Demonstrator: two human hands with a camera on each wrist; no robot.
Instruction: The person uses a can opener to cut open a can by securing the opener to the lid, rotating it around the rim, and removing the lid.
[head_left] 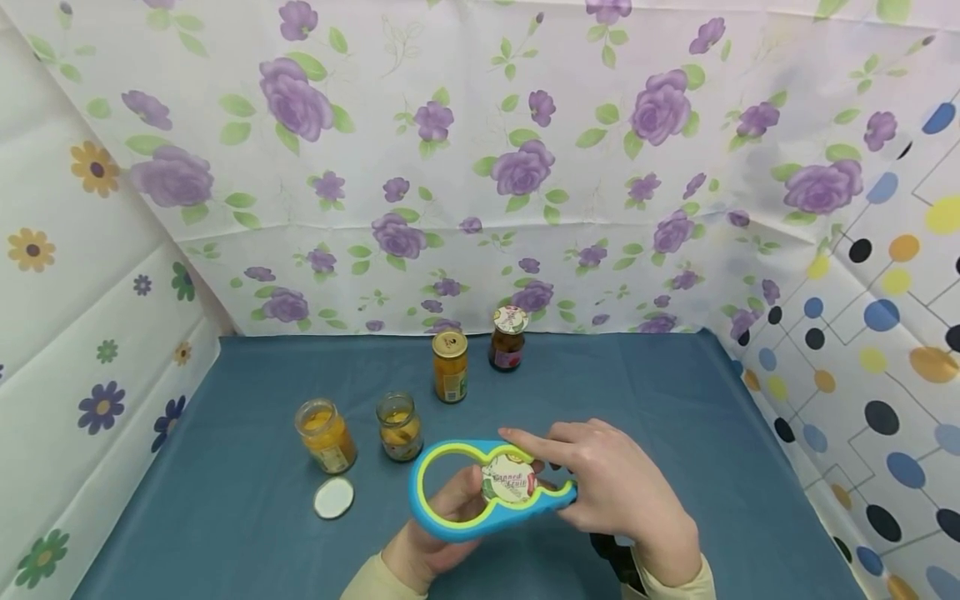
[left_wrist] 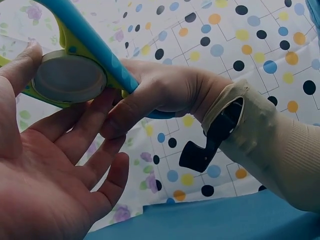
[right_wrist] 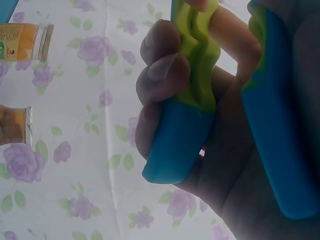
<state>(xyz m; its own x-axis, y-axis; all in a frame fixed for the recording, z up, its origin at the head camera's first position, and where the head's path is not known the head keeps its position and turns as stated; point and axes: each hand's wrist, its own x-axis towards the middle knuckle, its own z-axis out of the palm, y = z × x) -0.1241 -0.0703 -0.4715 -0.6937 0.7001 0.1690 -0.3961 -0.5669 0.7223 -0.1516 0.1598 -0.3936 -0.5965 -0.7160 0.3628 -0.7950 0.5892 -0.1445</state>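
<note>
A blue and lime-green jar opener [head_left: 498,523] is held over the table by my right hand [head_left: 626,475], whose fingers curl round its handles [right_wrist: 175,142]. Between the opener's scalloped arms sits a round lid printed "Canned Fruit" [head_left: 510,479]. The left wrist view shows the lid's pale underside [left_wrist: 70,79] with no jar beneath it. My left hand [head_left: 420,550] reaches from below and pinches the lid between thumb and fingers. Part of that hand is hidden behind the opener in the head view.
Left of the hands stand two lidless jars of yellow fruit [head_left: 326,440] [head_left: 400,433], with a white lid [head_left: 333,498] lying near them. Behind are a gold-lidded jar [head_left: 450,371] and a dark jar with a patterned lid [head_left: 507,343]. Patterned cloths surround the blue table [head_left: 637,383].
</note>
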